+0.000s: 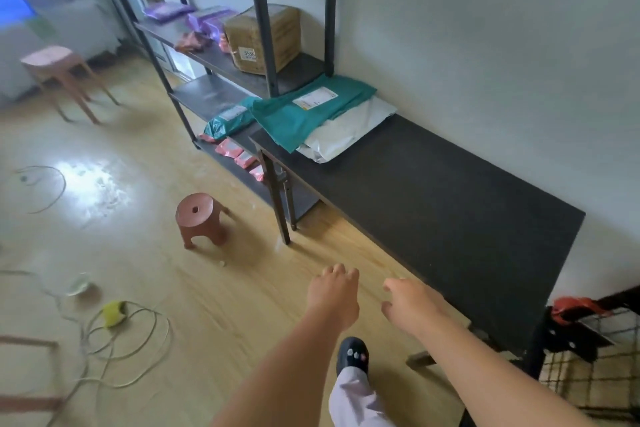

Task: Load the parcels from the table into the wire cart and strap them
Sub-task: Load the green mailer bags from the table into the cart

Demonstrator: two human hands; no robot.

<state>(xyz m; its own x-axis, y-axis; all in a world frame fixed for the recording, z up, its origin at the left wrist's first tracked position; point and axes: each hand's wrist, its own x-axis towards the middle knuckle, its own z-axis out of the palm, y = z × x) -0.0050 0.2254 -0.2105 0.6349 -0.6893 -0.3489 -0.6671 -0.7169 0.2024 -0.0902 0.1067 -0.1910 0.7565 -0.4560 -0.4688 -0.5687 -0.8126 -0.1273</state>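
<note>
A long black table (433, 204) runs along the wall. At its far end lie two flat parcels: a teal mailer (308, 111) with a white label on top of a white mailer (349, 133). The wire cart (588, 374) shows at the bottom right edge, past the table's near end, with a red piece (575, 308) on its frame. My left hand (332, 295) and my right hand (410, 305) reach forward over the floor in front of the table, fingers loosely curled, holding nothing. Both hands are well short of the parcels.
A black shelf rack (263, 45) stands beyond the table with a cardboard box (263, 38), purple bags, pink packets and another teal mailer (228, 121). A small brown stool (199, 218) stands on the floor. Loose cables (128, 347) lie at left. My foot (351, 355) is below my hands.
</note>
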